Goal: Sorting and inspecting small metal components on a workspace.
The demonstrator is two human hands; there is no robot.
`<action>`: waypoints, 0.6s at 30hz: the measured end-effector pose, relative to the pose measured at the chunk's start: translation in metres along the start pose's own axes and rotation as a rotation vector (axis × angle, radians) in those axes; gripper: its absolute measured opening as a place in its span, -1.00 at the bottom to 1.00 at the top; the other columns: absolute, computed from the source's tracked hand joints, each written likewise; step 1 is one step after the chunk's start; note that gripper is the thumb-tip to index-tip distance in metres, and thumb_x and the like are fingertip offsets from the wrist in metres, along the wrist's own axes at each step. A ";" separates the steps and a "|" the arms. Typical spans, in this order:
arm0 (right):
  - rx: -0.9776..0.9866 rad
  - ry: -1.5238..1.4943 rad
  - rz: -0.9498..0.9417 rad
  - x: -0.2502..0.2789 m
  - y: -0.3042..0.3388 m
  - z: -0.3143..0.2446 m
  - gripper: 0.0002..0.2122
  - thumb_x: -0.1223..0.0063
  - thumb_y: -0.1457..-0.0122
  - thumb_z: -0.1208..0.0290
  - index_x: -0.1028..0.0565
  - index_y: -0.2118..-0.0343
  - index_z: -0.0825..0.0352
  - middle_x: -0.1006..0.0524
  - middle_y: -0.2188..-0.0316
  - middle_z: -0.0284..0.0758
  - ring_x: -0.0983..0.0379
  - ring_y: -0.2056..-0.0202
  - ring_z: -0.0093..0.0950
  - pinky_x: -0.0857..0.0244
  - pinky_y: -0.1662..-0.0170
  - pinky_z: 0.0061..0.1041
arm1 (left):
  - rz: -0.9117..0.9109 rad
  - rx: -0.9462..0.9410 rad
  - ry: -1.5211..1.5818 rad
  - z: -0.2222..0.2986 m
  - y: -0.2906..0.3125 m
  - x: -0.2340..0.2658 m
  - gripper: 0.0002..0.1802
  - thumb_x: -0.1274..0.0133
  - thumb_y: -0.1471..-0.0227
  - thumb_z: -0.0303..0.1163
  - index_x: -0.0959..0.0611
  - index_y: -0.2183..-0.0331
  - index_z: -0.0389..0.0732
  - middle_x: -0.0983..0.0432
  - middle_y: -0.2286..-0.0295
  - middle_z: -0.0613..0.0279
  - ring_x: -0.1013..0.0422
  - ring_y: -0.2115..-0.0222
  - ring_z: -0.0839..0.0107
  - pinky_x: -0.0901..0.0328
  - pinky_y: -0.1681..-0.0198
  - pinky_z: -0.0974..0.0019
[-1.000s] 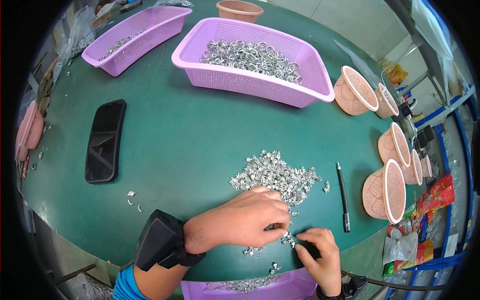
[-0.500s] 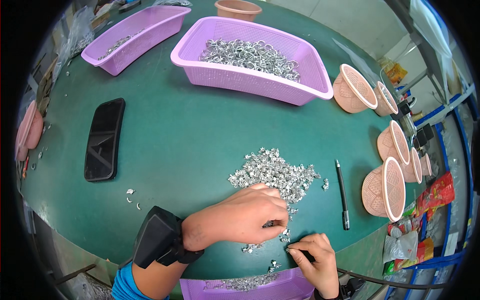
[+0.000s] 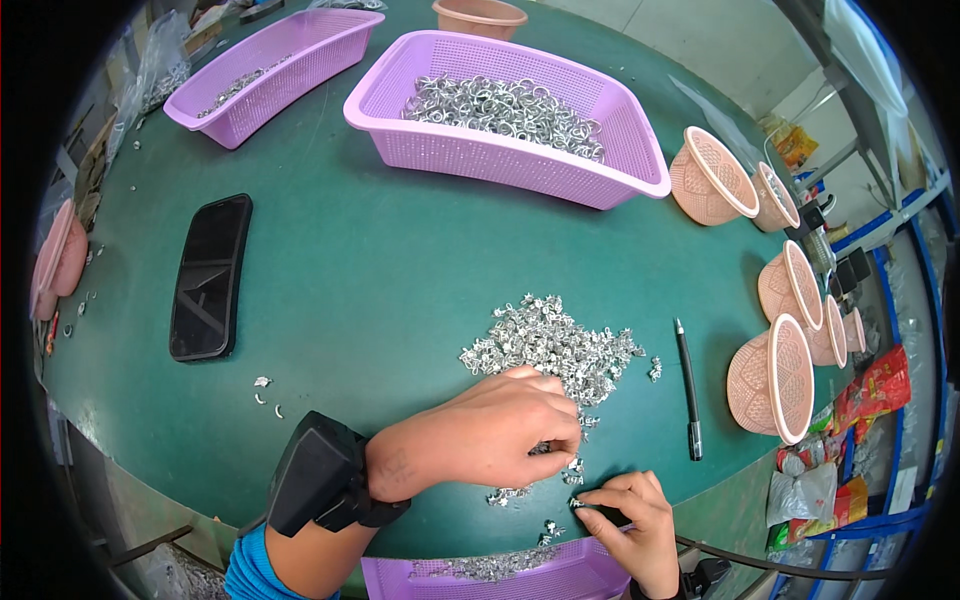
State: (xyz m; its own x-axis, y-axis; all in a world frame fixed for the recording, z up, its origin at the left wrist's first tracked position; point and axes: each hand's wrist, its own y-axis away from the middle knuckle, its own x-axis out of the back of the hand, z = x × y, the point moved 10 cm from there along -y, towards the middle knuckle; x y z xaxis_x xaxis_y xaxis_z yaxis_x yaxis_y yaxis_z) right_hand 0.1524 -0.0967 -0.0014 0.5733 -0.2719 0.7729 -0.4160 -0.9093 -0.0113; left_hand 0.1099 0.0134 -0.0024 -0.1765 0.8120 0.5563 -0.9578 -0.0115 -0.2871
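A heap of small silver metal pieces [image 3: 550,340] lies on the green table, with a few strays trailing toward the near edge. My left hand [image 3: 490,430] rests over the heap's near side, its fingers curled together; whatever is in them is hidden. Between the thumb and forefinger of my right hand [image 3: 635,525] is a small silver metal piece [image 3: 576,503], pinched close to the table's near edge. Below that edge sits a purple basket [image 3: 590,575] with more silver pieces in it.
A large purple basket [image 3: 510,178] of silver rings stands beyond the heap, a second purple basket [image 3: 235,125] at far left. A black phone [image 3: 210,278] lies at left, a pen [image 3: 688,390] at right. Several peach baskets [image 3: 760,385] line the right edge.
Both hands keep nearly the same places. The piece in my right fingertips shows a little more clearly, and the whole view has shifted very slightly.
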 end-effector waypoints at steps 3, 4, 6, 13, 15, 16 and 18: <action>-0.035 -0.045 0.030 0.002 0.002 0.004 -0.83 -0.25 0.24 0.52 -0.55 0.49 0.29 -0.43 0.54 -0.38 -0.28 0.46 -0.47 -0.16 0.37 -0.57 | 0.008 -0.010 -0.001 0.001 0.000 0.000 -0.91 -0.05 0.15 -0.34 -0.55 0.57 -0.13 -0.44 0.54 0.39 -0.31 0.38 0.40 -0.11 0.25 0.34; -0.036 -0.044 0.031 0.002 0.003 0.003 -0.83 -0.25 0.24 0.52 -0.55 0.49 0.29 -0.43 0.54 -0.38 -0.28 0.46 -0.47 -0.16 0.37 -0.57 | 0.015 -0.018 0.001 0.001 0.000 0.001 -0.91 -0.05 0.15 -0.34 -0.55 0.57 -0.13 -0.44 0.54 0.39 -0.31 0.38 0.40 -0.11 0.25 0.34; 0.017 -0.008 -0.045 -0.004 0.003 -0.005 -0.83 -0.24 0.23 0.53 -0.54 0.48 0.30 -0.44 0.53 -0.36 -0.29 0.46 -0.45 -0.16 0.36 -0.55 | 0.016 -0.017 0.007 0.001 0.000 0.001 -0.91 -0.05 0.15 -0.34 -0.55 0.57 -0.13 -0.44 0.55 0.39 -0.31 0.38 0.40 -0.11 0.26 0.35; 0.154 -0.069 -0.110 -0.008 0.002 -0.025 -0.84 -0.15 0.15 0.58 -0.50 0.43 0.34 -0.44 0.49 -0.28 -0.31 0.43 -0.33 -0.19 0.34 -0.47 | 0.014 -0.012 0.001 0.001 0.000 0.001 -0.91 -0.05 0.14 -0.34 -0.55 0.57 -0.13 -0.42 0.56 0.39 -0.30 0.41 0.40 -0.10 0.27 0.34; 0.148 -0.142 -0.072 -0.004 0.000 -0.026 -0.84 -0.15 0.16 0.58 -0.50 0.43 0.34 -0.43 0.49 -0.28 -0.31 0.43 -0.33 -0.19 0.35 -0.47 | 0.015 -0.013 -0.002 0.001 0.001 0.001 -0.90 -0.05 0.14 -0.34 -0.55 0.57 -0.13 -0.42 0.56 0.38 -0.30 0.41 0.40 -0.10 0.27 0.34; 0.058 -0.032 -0.035 -0.005 -0.002 -0.013 -0.84 -0.22 0.21 0.55 -0.53 0.47 0.31 -0.44 0.52 -0.34 -0.29 0.45 -0.43 -0.15 0.35 -0.52 | 0.016 -0.016 -0.006 0.001 0.000 0.000 -0.90 -0.05 0.14 -0.34 -0.55 0.58 -0.13 -0.42 0.56 0.38 -0.30 0.41 0.40 -0.10 0.27 0.34; 0.039 -0.007 0.043 -0.002 -0.007 -0.008 -0.85 -0.20 0.20 0.55 -0.51 0.48 0.31 -0.44 0.52 -0.34 -0.29 0.45 -0.42 -0.14 0.34 -0.52 | 0.011 -0.012 -0.007 0.001 0.000 0.000 -0.90 -0.05 0.14 -0.34 -0.54 0.58 -0.14 -0.42 0.56 0.38 -0.30 0.41 0.40 -0.10 0.27 0.34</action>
State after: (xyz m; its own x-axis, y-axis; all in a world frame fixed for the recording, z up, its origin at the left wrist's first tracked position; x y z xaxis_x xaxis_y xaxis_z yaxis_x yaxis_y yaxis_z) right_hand 0.1490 -0.0870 0.0023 0.5608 -0.3132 0.7664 -0.4126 -0.9083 -0.0693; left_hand 0.1095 0.0131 -0.0016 -0.1887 0.8078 0.5585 -0.9531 -0.0136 -0.3024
